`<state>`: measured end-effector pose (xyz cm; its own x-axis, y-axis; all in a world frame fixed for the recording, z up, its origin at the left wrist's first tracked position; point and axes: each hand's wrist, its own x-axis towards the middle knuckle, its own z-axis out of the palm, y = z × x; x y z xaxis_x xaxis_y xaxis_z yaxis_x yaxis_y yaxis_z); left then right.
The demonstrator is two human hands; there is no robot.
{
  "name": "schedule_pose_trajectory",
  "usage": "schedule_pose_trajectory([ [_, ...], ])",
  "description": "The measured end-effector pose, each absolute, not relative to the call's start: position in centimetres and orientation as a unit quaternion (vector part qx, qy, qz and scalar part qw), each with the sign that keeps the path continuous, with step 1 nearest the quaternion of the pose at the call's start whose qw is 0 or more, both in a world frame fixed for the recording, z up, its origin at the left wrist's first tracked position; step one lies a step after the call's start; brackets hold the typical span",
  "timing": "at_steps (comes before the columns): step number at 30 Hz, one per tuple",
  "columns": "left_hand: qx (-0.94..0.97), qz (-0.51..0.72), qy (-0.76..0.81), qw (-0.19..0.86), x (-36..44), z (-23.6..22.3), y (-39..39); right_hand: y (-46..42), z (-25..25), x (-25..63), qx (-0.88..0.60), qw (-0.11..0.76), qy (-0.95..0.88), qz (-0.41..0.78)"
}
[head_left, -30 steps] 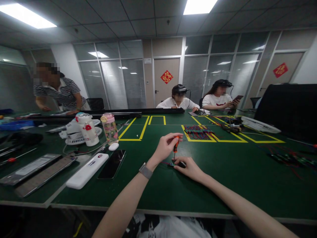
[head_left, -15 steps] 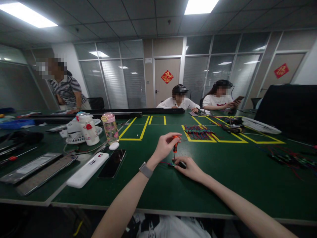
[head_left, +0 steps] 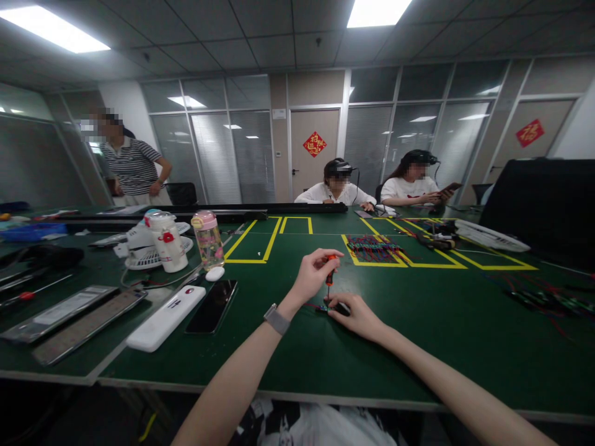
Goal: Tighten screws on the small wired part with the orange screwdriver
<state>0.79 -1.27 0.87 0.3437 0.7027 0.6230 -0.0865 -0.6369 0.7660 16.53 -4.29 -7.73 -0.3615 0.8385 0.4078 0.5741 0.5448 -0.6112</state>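
My left hand (head_left: 315, 272) is closed round the orange and black handle of a screwdriver (head_left: 330, 278), which stands nearly upright. Its tip points down at a small green circuit board (head_left: 323, 308) with thin red wires, lying on the green table (head_left: 400, 353). My right hand (head_left: 356, 314) rests on the table, thumb and fingers pinching the board's right side. Under those fingers lies something dark, partly hidden, that I cannot make out. Whether the tip touches the board is too small to tell.
On the left are a black phone (head_left: 212, 306), a white power bank (head_left: 166, 319), a pink-lidded bottle (head_left: 207, 240) and a white bottle (head_left: 167, 243). Wired boards (head_left: 374, 248) fill a yellow-taped box; more boards (head_left: 553, 297) lie right. Two people sit opposite; another stands at left.
The person at left has straightened up from leaning on the table. My hands have stayed in place, with only a slight shift of the left fingers on the screwdriver handle.
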Motion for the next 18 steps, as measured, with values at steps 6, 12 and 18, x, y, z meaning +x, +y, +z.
schedule_pose_trajectory([
  [6, 0.741, 0.574, 0.287, 0.198, 0.4, 0.7, -1.1, -4.3, -7.7, 16.5, -0.444, 0.348, -0.805, 0.185],
  [12, 0.706, 0.51, 0.19, 0.454, 0.2, 1.0, 0.0, -4.3, -7.6, 16.5, -0.441, 0.349, -0.806, 0.182],
  [18, 0.751, 0.559, 0.264, 0.231, 0.3, 0.9, -1.1, -4.3, -7.7, 16.6, -0.442, 0.348, -0.807, 0.18],
])
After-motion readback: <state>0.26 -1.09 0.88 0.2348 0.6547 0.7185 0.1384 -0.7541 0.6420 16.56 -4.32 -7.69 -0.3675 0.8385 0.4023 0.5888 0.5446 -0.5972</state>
